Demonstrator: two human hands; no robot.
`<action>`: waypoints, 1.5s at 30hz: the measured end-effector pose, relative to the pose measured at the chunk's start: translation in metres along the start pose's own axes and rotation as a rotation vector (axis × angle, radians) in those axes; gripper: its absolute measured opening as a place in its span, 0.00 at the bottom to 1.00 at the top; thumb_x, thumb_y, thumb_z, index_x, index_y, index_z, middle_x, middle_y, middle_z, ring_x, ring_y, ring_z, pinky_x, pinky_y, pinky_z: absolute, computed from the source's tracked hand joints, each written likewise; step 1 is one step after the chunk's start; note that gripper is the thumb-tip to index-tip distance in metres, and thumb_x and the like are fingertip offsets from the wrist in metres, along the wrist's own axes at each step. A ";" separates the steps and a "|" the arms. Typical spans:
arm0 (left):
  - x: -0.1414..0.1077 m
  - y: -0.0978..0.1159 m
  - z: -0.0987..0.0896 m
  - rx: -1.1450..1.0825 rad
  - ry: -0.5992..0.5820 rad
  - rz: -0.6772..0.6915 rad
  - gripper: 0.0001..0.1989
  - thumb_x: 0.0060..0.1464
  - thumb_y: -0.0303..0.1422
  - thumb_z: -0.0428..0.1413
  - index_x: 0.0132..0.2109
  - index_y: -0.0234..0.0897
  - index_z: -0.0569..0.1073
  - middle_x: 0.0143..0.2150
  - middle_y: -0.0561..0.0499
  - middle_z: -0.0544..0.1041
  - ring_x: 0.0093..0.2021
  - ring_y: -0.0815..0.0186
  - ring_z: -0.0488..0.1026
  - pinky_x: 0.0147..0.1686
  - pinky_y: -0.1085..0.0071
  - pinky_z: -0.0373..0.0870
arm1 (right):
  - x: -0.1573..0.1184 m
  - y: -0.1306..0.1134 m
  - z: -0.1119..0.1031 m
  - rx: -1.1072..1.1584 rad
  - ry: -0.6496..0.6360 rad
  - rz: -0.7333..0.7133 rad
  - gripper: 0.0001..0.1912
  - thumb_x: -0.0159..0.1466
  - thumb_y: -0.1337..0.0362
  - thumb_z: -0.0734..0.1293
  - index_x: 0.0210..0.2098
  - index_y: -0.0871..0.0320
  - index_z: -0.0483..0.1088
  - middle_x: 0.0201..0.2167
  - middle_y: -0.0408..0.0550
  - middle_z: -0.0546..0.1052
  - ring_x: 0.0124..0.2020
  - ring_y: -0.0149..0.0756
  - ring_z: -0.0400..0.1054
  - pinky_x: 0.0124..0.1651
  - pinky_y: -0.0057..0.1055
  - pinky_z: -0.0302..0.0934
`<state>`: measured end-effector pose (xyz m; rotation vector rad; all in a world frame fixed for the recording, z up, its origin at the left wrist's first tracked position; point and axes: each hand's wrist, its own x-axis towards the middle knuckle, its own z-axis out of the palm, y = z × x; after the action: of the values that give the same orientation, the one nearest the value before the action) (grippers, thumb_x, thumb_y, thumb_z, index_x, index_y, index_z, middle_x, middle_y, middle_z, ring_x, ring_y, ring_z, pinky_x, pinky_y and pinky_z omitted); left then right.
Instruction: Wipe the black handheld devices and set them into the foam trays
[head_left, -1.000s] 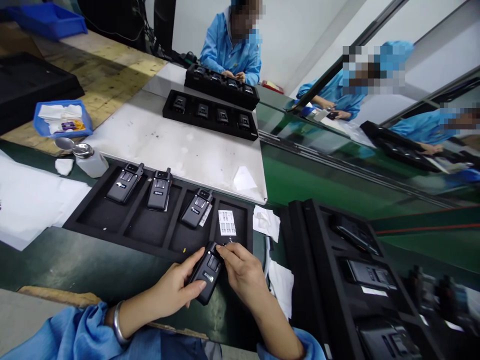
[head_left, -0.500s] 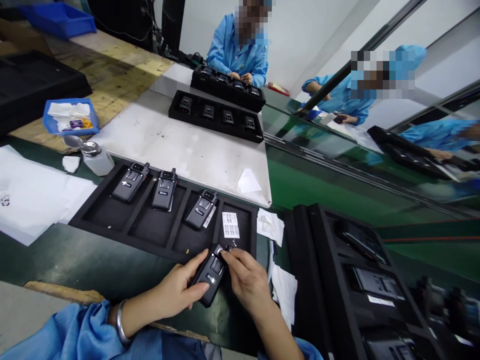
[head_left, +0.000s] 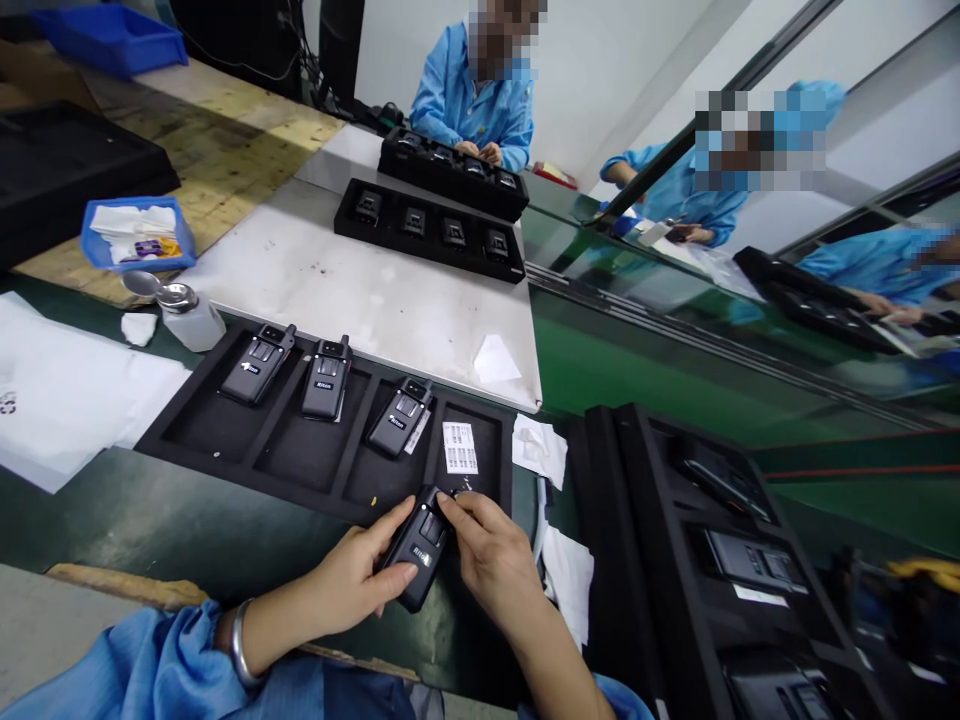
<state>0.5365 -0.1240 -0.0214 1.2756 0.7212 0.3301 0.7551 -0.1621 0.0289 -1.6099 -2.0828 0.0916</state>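
Note:
A black two-way radio (head_left: pixel 417 555) with a white logo and a clip on its back is tilted in my left hand (head_left: pixel 367 572). The thumb of that hand lies across the lower back and the fingers wrap the far side. My right hand (head_left: pixel 491 555) has its thumb and fingertips closed against the top end of the same radio, covering that corner. Whether a small piece is pinched there is hidden. Beyond my hands lies a black foam tray (head_left: pixel 300 470) with three similar radios in its compartments. A printed label sheet (head_left: pixel 460 447) lies in its right-hand compartment.
At right stand stacked black trays (head_left: pixel 630 560) with more devices. Crumpled white tissues (head_left: pixel 540 450) lie beside the tray. At left are a pump bottle (head_left: pixel 191 318), a blue bin (head_left: pixel 139 263) and white sheets (head_left: pixel 67 390). A co-worker (head_left: pixel 472 90) sits across the table.
My right thumb and fingertips have shifted slightly left onto the radio's top end, covering the bright spot there. My left hand keeps its hold. The view has moved slightly.

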 end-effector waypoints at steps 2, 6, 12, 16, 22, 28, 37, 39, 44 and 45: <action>0.000 0.002 -0.001 0.009 -0.001 0.007 0.38 0.61 0.38 0.55 0.73 0.43 0.48 0.27 0.58 0.68 0.18 0.73 0.67 0.19 0.77 0.67 | 0.002 0.000 -0.002 -0.005 -0.022 -0.004 0.21 0.67 0.76 0.56 0.55 0.60 0.71 0.40 0.51 0.75 0.38 0.35 0.73 0.41 0.31 0.74; 0.000 0.007 -0.001 0.025 0.004 0.013 0.38 0.61 0.38 0.54 0.73 0.41 0.48 0.25 0.59 0.67 0.18 0.72 0.67 0.19 0.77 0.67 | 0.004 0.000 -0.006 -0.033 -0.078 -0.003 0.21 0.67 0.77 0.56 0.53 0.60 0.72 0.40 0.52 0.75 0.38 0.36 0.73 0.40 0.32 0.74; 0.001 0.009 -0.001 -0.007 -0.003 0.007 0.39 0.61 0.39 0.55 0.73 0.39 0.48 0.26 0.59 0.67 0.17 0.73 0.65 0.18 0.77 0.67 | 0.002 0.002 -0.004 -0.074 -0.028 -0.047 0.21 0.66 0.77 0.56 0.53 0.59 0.72 0.39 0.51 0.76 0.38 0.36 0.72 0.40 0.31 0.73; 0.000 0.008 -0.001 -0.031 -0.001 0.009 0.39 0.61 0.40 0.56 0.73 0.40 0.48 0.27 0.58 0.67 0.17 0.74 0.65 0.18 0.77 0.66 | -0.001 0.004 0.001 -0.113 0.012 -0.074 0.21 0.66 0.77 0.56 0.53 0.58 0.72 0.40 0.51 0.76 0.39 0.37 0.73 0.42 0.31 0.73; 0.000 0.007 -0.001 -0.008 0.003 0.004 0.38 0.61 0.38 0.55 0.73 0.42 0.48 0.28 0.58 0.68 0.17 0.73 0.66 0.18 0.77 0.66 | -0.006 0.004 0.007 -0.115 0.050 -0.068 0.21 0.67 0.76 0.57 0.55 0.59 0.71 0.40 0.51 0.76 0.39 0.36 0.72 0.43 0.31 0.73; 0.000 0.003 0.001 0.002 0.007 0.014 0.38 0.61 0.37 0.55 0.73 0.42 0.48 0.26 0.59 0.67 0.17 0.74 0.66 0.18 0.78 0.66 | -0.006 0.003 0.009 -0.117 0.055 -0.062 0.24 0.67 0.77 0.56 0.58 0.58 0.69 0.41 0.52 0.76 0.40 0.37 0.72 0.43 0.32 0.73; 0.000 0.003 -0.001 -0.004 -0.001 0.013 0.37 0.61 0.37 0.55 0.73 0.43 0.48 0.29 0.57 0.70 0.18 0.74 0.66 0.18 0.78 0.66 | -0.008 0.000 0.009 -0.125 0.072 -0.046 0.25 0.66 0.77 0.56 0.59 0.57 0.68 0.42 0.52 0.75 0.40 0.37 0.71 0.43 0.33 0.74; 0.001 0.003 -0.001 -0.007 -0.004 0.017 0.37 0.62 0.37 0.55 0.73 0.44 0.49 0.28 0.58 0.70 0.18 0.74 0.66 0.18 0.78 0.66 | -0.010 0.001 0.011 -0.118 0.063 -0.035 0.26 0.66 0.77 0.56 0.61 0.56 0.67 0.43 0.52 0.75 0.40 0.38 0.71 0.43 0.33 0.74; 0.001 0.004 -0.001 -0.028 0.000 0.010 0.38 0.61 0.38 0.56 0.73 0.43 0.49 0.27 0.59 0.68 0.18 0.74 0.67 0.18 0.78 0.66 | -0.007 -0.002 0.009 -0.121 0.043 -0.024 0.25 0.65 0.78 0.57 0.58 0.59 0.70 0.41 0.53 0.75 0.39 0.39 0.71 0.42 0.33 0.74; 0.001 0.005 -0.001 -0.024 0.001 0.009 0.38 0.61 0.38 0.56 0.73 0.43 0.49 0.26 0.59 0.68 0.18 0.74 0.66 0.18 0.78 0.66 | -0.005 -0.003 0.008 -0.127 0.039 -0.018 0.24 0.65 0.78 0.57 0.57 0.59 0.71 0.41 0.53 0.76 0.39 0.39 0.71 0.42 0.33 0.74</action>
<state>0.5372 -0.1215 -0.0173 1.2563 0.7100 0.3458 0.7499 -0.1659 0.0212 -1.6528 -2.1099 -0.0787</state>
